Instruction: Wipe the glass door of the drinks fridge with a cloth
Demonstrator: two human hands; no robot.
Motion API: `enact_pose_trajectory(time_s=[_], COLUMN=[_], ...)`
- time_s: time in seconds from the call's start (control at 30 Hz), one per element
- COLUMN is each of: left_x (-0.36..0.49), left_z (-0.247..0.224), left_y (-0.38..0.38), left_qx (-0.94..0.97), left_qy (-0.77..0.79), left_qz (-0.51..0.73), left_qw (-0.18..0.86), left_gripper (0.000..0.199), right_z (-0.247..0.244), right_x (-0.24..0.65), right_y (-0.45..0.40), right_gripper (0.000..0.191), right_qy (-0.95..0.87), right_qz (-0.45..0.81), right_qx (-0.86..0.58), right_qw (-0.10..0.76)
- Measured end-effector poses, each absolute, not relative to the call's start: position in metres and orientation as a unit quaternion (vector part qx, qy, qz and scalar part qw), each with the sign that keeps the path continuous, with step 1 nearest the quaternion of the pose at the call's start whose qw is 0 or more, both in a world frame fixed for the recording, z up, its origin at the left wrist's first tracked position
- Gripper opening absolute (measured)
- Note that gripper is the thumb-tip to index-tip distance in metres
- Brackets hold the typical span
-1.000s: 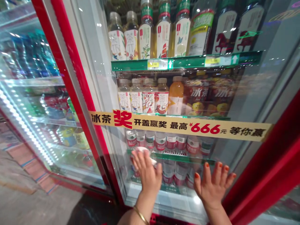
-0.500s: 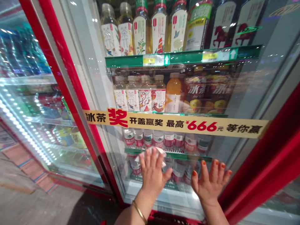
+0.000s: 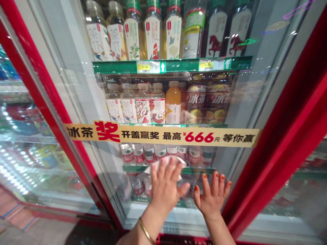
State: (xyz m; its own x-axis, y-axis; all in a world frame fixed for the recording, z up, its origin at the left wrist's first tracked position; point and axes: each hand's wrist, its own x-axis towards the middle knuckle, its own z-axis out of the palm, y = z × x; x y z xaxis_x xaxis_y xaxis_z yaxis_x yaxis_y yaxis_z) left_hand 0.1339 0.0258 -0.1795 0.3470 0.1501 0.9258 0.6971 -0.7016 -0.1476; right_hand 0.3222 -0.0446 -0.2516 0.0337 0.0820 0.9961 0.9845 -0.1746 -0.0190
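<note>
Bottled drinks (image 3: 129, 102) stand on shelves (image 3: 168, 66) behind a cooler's glass door (image 3: 84, 92).

Tea btls (image 3: 114, 110) on grn shelf edge (image 3: 117, 67), yellow promo strip (image 3: 163, 135).

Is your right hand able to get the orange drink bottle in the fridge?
Probably not right now. The right hand looks flat against the closed glass door, and the orange drink bottle stands behind that glass, higher up. The door would likely need opening first.
</note>
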Motion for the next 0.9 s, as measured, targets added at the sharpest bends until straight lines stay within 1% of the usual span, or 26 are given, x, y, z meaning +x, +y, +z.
enact_pose_trajectory(time_s=[0.07,0.1,0.13,0.17,0.23,0.3,0.33,0.4,0.47,0.53,0.6,0.67,0.7,0.77,0.83,0.9], left_x=[0.132,0.121,0.107,0.091,0.068,0.071,0.082,0.115,0.146,0.158,0.146,0.12,0.108,0.095,0.102,0.127], left_z=[-0.217,-0.232,-0.241,-0.242,-0.216,-0.168,-0.145,-0.113,-0.114,-0.142,-0.174,-0.189,-0.187,-0.164,-0.133,-0.111], left_y=[0.017,0.017,0.021,0.028,0.044,0.054,0.055,0.045,0.029,0.017,0.017,0.027,0.034,0.043,0.043,0.035], left_qx=[-0.805,-0.809,-0.81,-0.805,-0.777,-0.758,-0.751,-0.759,-0.793,-0.82,-0.82,-0.808,-0.799,-0.773,-0.753,-0.757], left_qy=[-0.222,-0.223,-0.243,-0.272,-0.326,-0.328,-0.336,-0.304,-0.24,-0.175,-0.149,-0.166,-0.185,-0.235,-0.279,-0.277], left_qz=[-0.457,-0.445,-0.433,-0.429,-0.457,-0.503,-0.515,-0.515,-0.471,-0.417,-0.404,-0.426,-0.444,-0.489,-0.519,-0.52], left_qw=[0.306,0.313,0.312,0.307,0.284,0.255,0.239,0.258,0.303,0.351,0.376,0.372,0.361,0.329,0.293,0.282], left_gripper=[0.059,0.051,0.046,0.047,0.063,0.077,0.08,0.08,0.078,0.075,0.073,0.071,0.073,0.077,0.08,0.083], right_z=[-0.251,-0.251,-0.251,-0.25,-0.25,-0.249,-0.249,-0.249,-0.249,-0.248,-0.246,-0.244,-0.244,-0.243,-0.242,-0.241], right_x=[0.321,0.32,0.319,0.318,0.316,0.315,0.315,0.315,0.317,0.319,0.319,0.319,0.318,0.317,0.318,0.319], right_y=[-0.045,-0.045,-0.045,-0.044,-0.044,-0.043,-0.043,-0.044,-0.046,-0.047,-0.047,-0.046,-0.045,-0.043,-0.042,-0.044], right_gripper=[0.086,0.085,0.086,0.086,0.087,0.088,0.088,0.09,0.089,0.088,0.087,0.088,0.087,0.086,0.084,0.083], right_qy=[-0.469,-0.469,-0.47,-0.47,-0.469,-0.466,-0.466,-0.469,-0.477,-0.485,-0.487,-0.483,-0.481,-0.479,-0.48,-0.485], right_qz=[-0.515,-0.514,-0.512,-0.508,-0.503,-0.504,-0.504,-0.498,-0.495,-0.503,-0.512,-0.516,-0.515,-0.517,-0.516,-0.509], right_qx=[-0.565,-0.564,-0.565,-0.567,-0.572,-0.573,-0.575,-0.579,-0.578,-0.568,-0.56,-0.56,-0.562,-0.564,-0.564,-0.561], right_qw=[0.443,0.444,0.445,0.447,0.448,0.447,0.446,0.443,0.44,0.435,0.433,0.433,0.432,0.431,0.431,0.437])
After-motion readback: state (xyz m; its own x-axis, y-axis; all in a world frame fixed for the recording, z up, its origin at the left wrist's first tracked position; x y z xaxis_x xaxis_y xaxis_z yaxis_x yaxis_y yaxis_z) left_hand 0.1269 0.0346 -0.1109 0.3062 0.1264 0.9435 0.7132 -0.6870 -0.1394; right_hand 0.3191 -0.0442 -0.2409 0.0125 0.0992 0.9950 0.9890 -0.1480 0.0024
